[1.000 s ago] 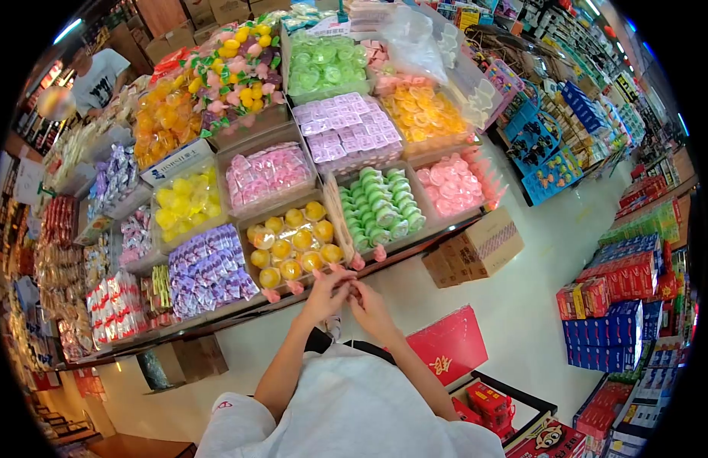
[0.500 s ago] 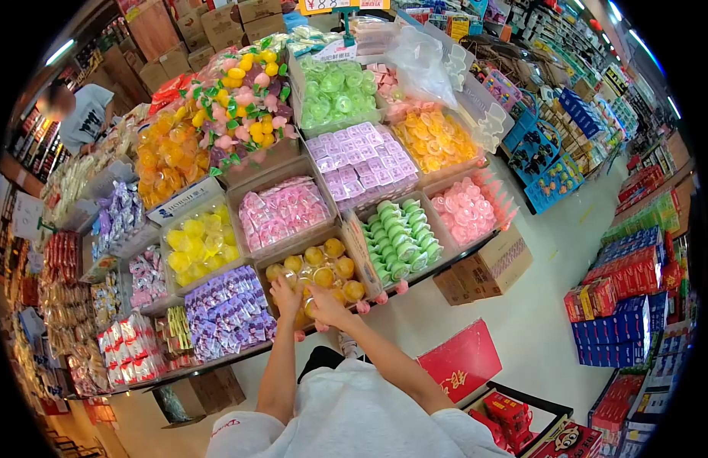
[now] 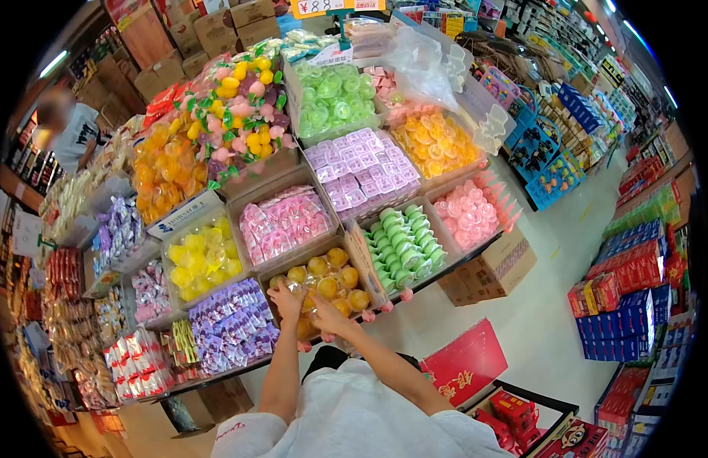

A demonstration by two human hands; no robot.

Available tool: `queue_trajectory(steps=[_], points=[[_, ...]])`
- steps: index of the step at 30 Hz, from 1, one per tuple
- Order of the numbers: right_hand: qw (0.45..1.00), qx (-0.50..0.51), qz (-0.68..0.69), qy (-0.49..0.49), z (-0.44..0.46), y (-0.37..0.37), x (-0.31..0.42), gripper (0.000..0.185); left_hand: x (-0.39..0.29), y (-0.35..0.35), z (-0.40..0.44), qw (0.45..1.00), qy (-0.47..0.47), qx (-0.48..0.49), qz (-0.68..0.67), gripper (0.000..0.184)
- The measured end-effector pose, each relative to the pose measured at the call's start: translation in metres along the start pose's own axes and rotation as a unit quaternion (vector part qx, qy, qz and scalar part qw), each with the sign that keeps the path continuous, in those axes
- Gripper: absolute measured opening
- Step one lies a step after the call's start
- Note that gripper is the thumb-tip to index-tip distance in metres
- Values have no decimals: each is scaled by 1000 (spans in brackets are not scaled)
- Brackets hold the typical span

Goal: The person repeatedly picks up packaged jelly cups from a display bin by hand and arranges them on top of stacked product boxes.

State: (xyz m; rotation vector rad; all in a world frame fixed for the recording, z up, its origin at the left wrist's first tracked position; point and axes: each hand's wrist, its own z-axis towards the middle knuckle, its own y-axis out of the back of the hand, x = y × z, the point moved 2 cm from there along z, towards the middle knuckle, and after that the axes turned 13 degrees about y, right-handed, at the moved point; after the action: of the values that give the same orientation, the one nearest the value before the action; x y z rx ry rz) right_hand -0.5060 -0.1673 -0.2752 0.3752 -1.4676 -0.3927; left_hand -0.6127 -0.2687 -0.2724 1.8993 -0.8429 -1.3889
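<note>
My left hand [image 3: 288,299] reaches into the bin of round yellow-orange cups [image 3: 336,257] at the table's front, its fingers bent over the cups on the left side. My right hand [image 3: 329,314] is beside it, over the front middle of the same bin, fingers among the cups. Whether either hand grips a cup is too small to tell. Purple-and-white packets [image 3: 233,324] lie left of this bin, and green-wrapped cups [image 3: 403,244] are to its right. Behind it is a bin of pink packets [image 3: 285,225].
Yellow [image 3: 203,258], purple [image 3: 362,169] and orange [image 3: 434,143] sweets fill other bins. A cardboard box [image 3: 487,269] stands on the floor at right, beyond a red panel [image 3: 466,362]. A person [image 3: 73,133] stands at the far left.
My hands were together in front of the table's edge, then moved forward into the yellow-orange cup bin and spread slightly apart. The view has shifted, bringing more of the back into sight.
</note>
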Motion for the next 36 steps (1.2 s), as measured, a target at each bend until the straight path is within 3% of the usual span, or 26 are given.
queue_trajectory(steps=[9, 12, 16, 20, 24, 28, 36], points=[[1000, -4, 9, -8, 0, 17, 9, 62, 12, -8, 17, 989, -136, -61, -5, 61], [999, -34, 11, 30, -10, 43, 35, 60, -2, 9, 3, 988, -129, -66, -47, 61], [987, -119, 31, 105, -45, 89, 90, 60, -60, 63, -34, 953, -269, 79, -113, 56], [980, -176, 90, 26, -95, 128, 125, 65, -152, 138, -131, 887, -378, 237, -117, 56], [959, -277, 62, 23, -146, 168, 150, 71, -189, 140, -189, 812, -428, 386, -87, 63], [945, -328, -13, 14, -188, 186, 155, 76, -203, 112, -229, 757, -476, 440, -82, 66], [925, -377, -30, -32, -245, 202, 159, 74, -214, 97, -292, 742, -498, 447, -32, 75]])
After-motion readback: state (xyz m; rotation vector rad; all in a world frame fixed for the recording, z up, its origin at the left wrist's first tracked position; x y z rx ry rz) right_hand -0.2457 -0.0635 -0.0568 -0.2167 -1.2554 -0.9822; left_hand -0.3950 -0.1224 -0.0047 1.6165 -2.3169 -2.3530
